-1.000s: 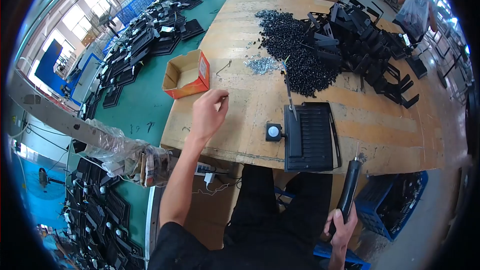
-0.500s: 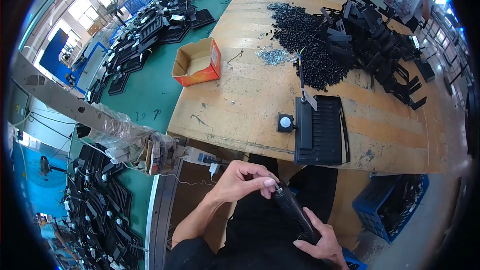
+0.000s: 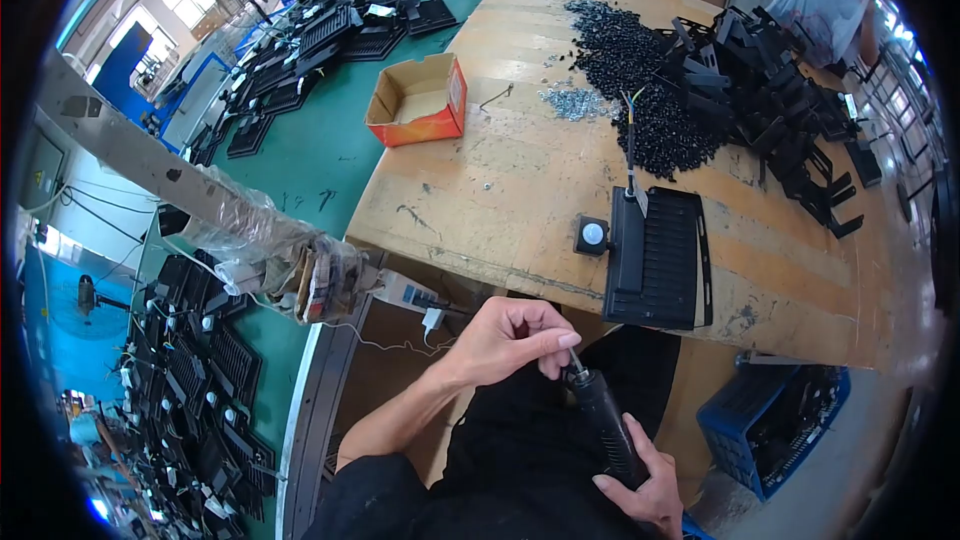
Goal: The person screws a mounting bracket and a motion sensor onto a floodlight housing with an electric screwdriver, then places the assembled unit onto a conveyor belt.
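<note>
My right hand [image 3: 648,483] is wrapped around the lower body of a black electric screwdriver [image 3: 603,415], which tilts up and to the left in front of my lap. With thumb and fingers closed, my left hand [image 3: 522,342] pinches the thin metal screwdriver bit [image 3: 575,360] at the tool's front end. Beyond my hands, at the table's near edge, lies a black finned floodlight [image 3: 655,265] with a small sensor [image 3: 592,234] on its left side. Its cable [image 3: 631,145] points away from me, with bare coloured wire ends.
A wooden table [image 3: 500,200] carries a pile of black screws [image 3: 660,130], small silver parts [image 3: 575,103], black brackets [image 3: 785,105] and an open orange box [image 3: 415,105]. More floodlights cover the green bench [image 3: 300,175]. A blue crate [image 3: 730,445] stands lower right; a person [image 3: 825,5] is far right.
Both hands and the screwdriver have shifted slightly right in view, and the screwdriver stands a bit steeper. The whole scene has moved a little as my head turned. The left hand still pinches the bit.
</note>
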The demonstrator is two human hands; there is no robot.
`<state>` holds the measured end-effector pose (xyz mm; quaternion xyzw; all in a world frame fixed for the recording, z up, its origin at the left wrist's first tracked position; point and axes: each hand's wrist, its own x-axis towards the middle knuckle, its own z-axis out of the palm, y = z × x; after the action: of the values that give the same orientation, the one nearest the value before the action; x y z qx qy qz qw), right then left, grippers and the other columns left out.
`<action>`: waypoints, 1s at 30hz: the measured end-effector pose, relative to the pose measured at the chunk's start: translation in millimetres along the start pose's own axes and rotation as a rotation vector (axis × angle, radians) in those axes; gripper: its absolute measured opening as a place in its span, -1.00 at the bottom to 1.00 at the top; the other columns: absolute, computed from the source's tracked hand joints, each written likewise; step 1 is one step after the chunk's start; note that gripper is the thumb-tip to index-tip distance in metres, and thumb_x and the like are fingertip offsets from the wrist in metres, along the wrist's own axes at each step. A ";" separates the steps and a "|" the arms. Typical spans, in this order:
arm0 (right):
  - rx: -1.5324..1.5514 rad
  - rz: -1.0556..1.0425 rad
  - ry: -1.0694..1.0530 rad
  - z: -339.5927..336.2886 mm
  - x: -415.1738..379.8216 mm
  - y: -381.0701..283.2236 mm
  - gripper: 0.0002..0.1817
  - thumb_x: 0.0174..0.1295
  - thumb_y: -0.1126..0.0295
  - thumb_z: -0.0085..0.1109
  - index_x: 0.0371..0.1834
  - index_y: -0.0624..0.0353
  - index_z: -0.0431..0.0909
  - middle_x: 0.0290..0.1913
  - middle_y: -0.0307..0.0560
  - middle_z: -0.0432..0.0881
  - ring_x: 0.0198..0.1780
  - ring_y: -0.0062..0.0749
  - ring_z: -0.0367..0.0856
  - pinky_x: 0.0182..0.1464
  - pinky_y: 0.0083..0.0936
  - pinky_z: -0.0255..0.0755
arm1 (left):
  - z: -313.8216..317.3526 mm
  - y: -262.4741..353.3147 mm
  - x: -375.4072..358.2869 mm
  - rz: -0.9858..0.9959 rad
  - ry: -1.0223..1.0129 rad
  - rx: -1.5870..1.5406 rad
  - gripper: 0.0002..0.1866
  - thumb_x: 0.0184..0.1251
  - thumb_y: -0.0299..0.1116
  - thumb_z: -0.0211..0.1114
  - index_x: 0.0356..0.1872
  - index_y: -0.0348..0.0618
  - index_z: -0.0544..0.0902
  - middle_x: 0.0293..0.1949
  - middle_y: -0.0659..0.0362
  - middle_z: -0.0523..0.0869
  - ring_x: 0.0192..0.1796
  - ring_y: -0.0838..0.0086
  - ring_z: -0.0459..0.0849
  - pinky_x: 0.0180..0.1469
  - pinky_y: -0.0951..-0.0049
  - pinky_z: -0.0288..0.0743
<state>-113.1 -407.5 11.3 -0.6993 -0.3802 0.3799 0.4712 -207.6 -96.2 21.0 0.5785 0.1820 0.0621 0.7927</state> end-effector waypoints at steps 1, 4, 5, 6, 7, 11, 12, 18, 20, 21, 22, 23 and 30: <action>-0.003 0.000 0.006 -0.7 -2.6 -0.2 0.03 0.15 0.36 0.63 0.68 0.33 0.26 0.04 0.00 0.80 -0.08 -0.51 0.75 0.08 -0.56 0.58 | -4.1 9.4 -0.6 -0.065 -0.057 0.030 -0.86 0.52 -0.48 0.43 -0.15 -0.42 0.78 -0.35 0.04 0.84 -0.38 0.43 0.83 -0.30 0.45 0.73; 0.237 0.226 -0.073 -3.0 -8.8 -3.9 0.00 0.18 0.37 0.60 0.68 0.32 0.26 -0.01 0.01 0.80 -0.20 -0.53 0.75 -0.03 -0.58 0.60 | -17.1 10.9 1.3 -0.052 -0.226 -0.026 -0.88 0.51 -0.51 0.43 -0.17 -0.42 0.77 -0.35 0.01 0.83 -0.37 0.39 0.83 -0.30 0.44 0.72; 0.582 0.301 -0.109 0.5 -9.8 -4.9 0.01 0.19 0.38 0.59 0.70 0.30 0.24 -0.05 -0.01 0.80 -0.24 -0.55 0.75 -0.09 -0.57 0.61 | -12.5 7.4 1.5 0.016 -0.203 -0.071 -0.86 0.53 -0.49 0.41 -0.14 -0.43 0.76 -0.38 0.01 0.81 -0.40 0.38 0.80 -0.32 0.43 0.69; 0.931 0.368 -0.146 5.0 -10.3 -5.9 0.01 0.19 0.40 0.59 0.71 0.29 0.23 -0.09 -0.03 0.79 -0.29 -0.56 0.74 -0.14 -0.56 0.62 | -8.3 0.6 2.5 0.011 -0.217 -0.069 -0.86 0.53 -0.49 0.41 -0.14 -0.43 0.76 -0.38 0.01 0.81 -0.40 0.38 0.80 -0.32 0.43 0.69; 0.825 0.329 -0.123 10.0 -6.6 -6.8 0.03 0.21 0.42 0.57 0.73 0.28 0.18 -0.16 -0.05 0.78 -0.31 -0.54 0.74 -0.17 -0.51 0.64 | -4.8 -8.3 5.0 0.056 -0.152 -0.152 -0.83 0.54 -0.47 0.40 -0.10 -0.44 0.76 -0.37 0.01 0.80 -0.41 0.39 0.79 -0.33 0.43 0.67; 0.046 -0.166 0.061 18.4 14.3 19.0 0.05 0.20 0.44 0.56 0.74 0.28 0.14 -0.22 -0.07 0.76 -0.37 -0.54 0.71 -0.26 -0.53 0.63 | 2.7 -15.6 23.2 0.141 -0.054 -0.142 -0.67 0.67 -0.23 0.29 -0.05 -0.40 0.74 -0.33 0.03 0.79 -0.41 0.42 0.75 -0.27 0.42 0.65; 0.155 -0.084 0.071 18.4 14.3 21.8 0.05 0.19 0.45 0.56 0.73 0.31 0.14 -0.23 -0.07 0.76 -0.39 -0.56 0.71 -0.28 -0.56 0.61 | 3.0 -10.4 30.5 0.176 -0.040 -0.069 -0.62 0.70 -0.16 0.25 -0.04 -0.38 0.74 -0.33 0.03 0.79 -0.39 0.42 0.75 -0.24 0.40 0.65; 0.265 0.014 0.136 -4.5 20.5 31.1 0.04 0.18 0.47 0.51 0.71 0.43 0.12 -0.27 -0.07 0.74 -0.43 -0.60 0.68 -0.36 -0.62 0.57 | -75.9 44.5 146.2 0.484 0.481 0.905 -0.74 0.62 -0.38 0.28 0.12 -0.29 0.79 -0.26 0.12 0.82 -0.28 0.39 0.78 -0.14 0.42 0.65; 0.476 0.184 0.241 -9.9 25.8 20.6 0.07 0.17 0.44 0.52 0.72 0.42 0.09 -0.30 -0.05 0.72 -0.45 -0.58 0.66 -0.40 -0.62 0.55 | -101.6 47.5 193.7 0.544 0.447 1.130 -0.75 0.60 -0.40 0.28 0.14 -0.24 0.79 -0.15 0.08 0.83 -0.18 0.31 0.81 -0.06 0.38 0.68; 0.492 0.184 0.252 -11.5 28.1 23.6 0.09 0.17 0.41 0.52 0.73 0.41 0.07 -0.31 -0.03 0.71 -0.46 -0.57 0.64 -0.42 -0.61 0.53 | -107.6 43.2 217.8 0.660 0.393 1.272 -0.76 0.57 -0.43 0.28 0.11 -0.24 0.79 -0.07 0.04 0.81 -0.08 0.20 0.79 0.02 0.31 0.67; 0.495 0.187 0.253 -12.8 29.5 25.4 0.09 0.17 0.41 0.52 0.73 0.41 0.07 -0.31 -0.03 0.71 -0.46 -0.57 0.64 -0.42 -0.61 0.53 | -108.4 41.1 236.0 0.776 0.330 1.411 -0.76 0.53 -0.45 0.27 0.08 -0.23 0.80 0.01 0.01 0.79 0.02 0.10 0.77 0.11 0.24 0.66; 0.499 0.201 0.266 -14.4 30.9 26.9 0.09 0.16 0.41 0.51 0.73 0.41 0.07 -0.31 -0.03 0.71 -0.46 -0.57 0.65 -0.42 -0.61 0.53 | -108.9 37.6 251.4 0.774 0.326 1.411 -0.76 0.53 -0.45 0.27 0.08 -0.23 0.80 0.01 0.01 0.79 0.02 0.10 0.77 0.11 0.24 0.66; 0.555 0.268 0.343 -15.0 33.3 28.0 0.09 0.15 0.40 0.50 0.73 0.41 0.06 -0.32 -0.03 0.71 -0.47 -0.56 0.65 -0.43 -0.61 0.54 | -119.1 36.4 297.4 0.748 0.253 1.738 -0.75 0.34 -0.52 0.26 -0.02 -0.24 0.79 0.00 0.02 0.77 0.12 0.06 0.71 0.18 0.14 0.61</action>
<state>-80.8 -390.9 -17.0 -0.6418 -0.0825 0.4045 0.6463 28.9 114.0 -40.7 0.9748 0.0519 0.2166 -0.0113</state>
